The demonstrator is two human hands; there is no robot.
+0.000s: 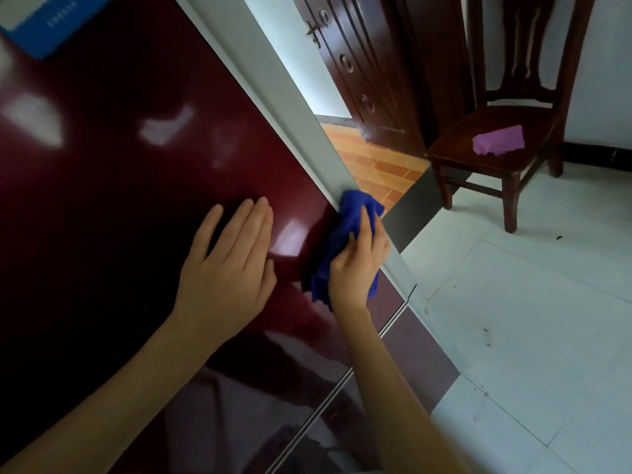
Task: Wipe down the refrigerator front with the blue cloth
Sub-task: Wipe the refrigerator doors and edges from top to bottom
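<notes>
The left hand [229, 268] lies flat on the dark red refrigerator front [119, 165], fingers [253, 220] straight and close together, holding nothing. The right hand [359, 265] grips the bunched blue cloth [345, 227], fingers curled round it, pressing it against the door's right edge beside the pale side trim. A purple cloth [498, 140] lies on the wooden chair [513, 165] well apart.

Glossy, smooth dark-red refrigerator front [119, 159], soft blue cloth [345, 234], polished dark wooden chair [506, 138].
</notes>
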